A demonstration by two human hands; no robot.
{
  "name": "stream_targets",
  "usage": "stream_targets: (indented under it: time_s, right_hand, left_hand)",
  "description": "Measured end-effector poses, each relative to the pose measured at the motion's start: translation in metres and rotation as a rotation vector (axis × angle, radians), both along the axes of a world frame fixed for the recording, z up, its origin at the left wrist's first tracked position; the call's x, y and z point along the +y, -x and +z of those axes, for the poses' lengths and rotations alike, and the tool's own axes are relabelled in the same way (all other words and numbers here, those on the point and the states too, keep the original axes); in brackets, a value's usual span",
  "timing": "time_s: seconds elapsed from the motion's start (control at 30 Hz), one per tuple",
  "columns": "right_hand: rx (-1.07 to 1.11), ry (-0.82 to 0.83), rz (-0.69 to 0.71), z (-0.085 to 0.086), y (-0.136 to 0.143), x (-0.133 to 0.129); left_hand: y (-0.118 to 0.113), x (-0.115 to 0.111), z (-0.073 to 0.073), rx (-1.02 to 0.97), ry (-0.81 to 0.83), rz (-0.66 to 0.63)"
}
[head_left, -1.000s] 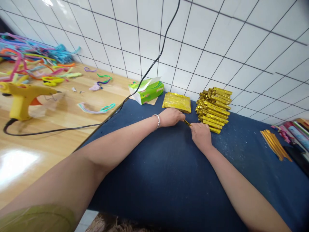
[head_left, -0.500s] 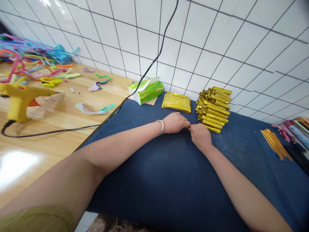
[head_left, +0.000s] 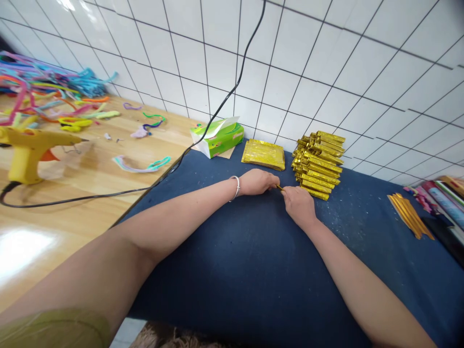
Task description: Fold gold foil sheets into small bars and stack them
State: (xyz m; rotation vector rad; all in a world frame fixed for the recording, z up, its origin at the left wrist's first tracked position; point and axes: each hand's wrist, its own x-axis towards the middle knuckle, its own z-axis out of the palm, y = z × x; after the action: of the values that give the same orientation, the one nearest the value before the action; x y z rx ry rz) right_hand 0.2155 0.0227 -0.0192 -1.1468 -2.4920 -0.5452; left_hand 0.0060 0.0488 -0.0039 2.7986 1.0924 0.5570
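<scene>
My left hand (head_left: 258,182) and my right hand (head_left: 299,204) meet over the dark blue cloth, fingers closed at both ends of a small gold paper piece (head_left: 280,187). Only a thin bit of it shows between the fingertips; the rest is hidden. Just behind my left hand lies a flat stack of gold foil paper sheets (head_left: 263,154). Beyond my right hand rises a pile of folded gold foil paper strips (head_left: 319,166). A silver bangle (head_left: 235,188) circles my left wrist.
A green tissue box (head_left: 221,139) stands by the tiled wall. A black cord (head_left: 232,92) hangs across to a yellow glue gun (head_left: 29,150) on the wooden table. Colourful pipe cleaners (head_left: 54,92) lie far left. Orange-gold strips (head_left: 410,216) lie at right.
My hands have drawn slightly apart, so a thin bit of gold paper now shows between the fingertips. The whole view has shifted a little.
</scene>
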Motion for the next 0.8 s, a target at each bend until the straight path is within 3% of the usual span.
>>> stream_targets:
  time_s: [0.4, 0.6, 0.8]
  right_hand:
    - [-0.020, 0.043, -0.017, -0.0013, -0.0009, 0.0006]
    - [-0.032, 0.047, -0.025, -0.0013, -0.0007, 0.0009]
    - [-0.032, 0.051, -0.015, -0.0009, -0.0012, 0.0022]
  left_hand:
    - [0.0059, 0.0020, -0.0033, 0.029, -0.087, 0.062]
    - [0.0032, -0.0038, 0.0029, 0.134, -0.211, 0.021]
    - [0.0025, -0.0045, 0.0045, 0.161, -0.220, -0.029]
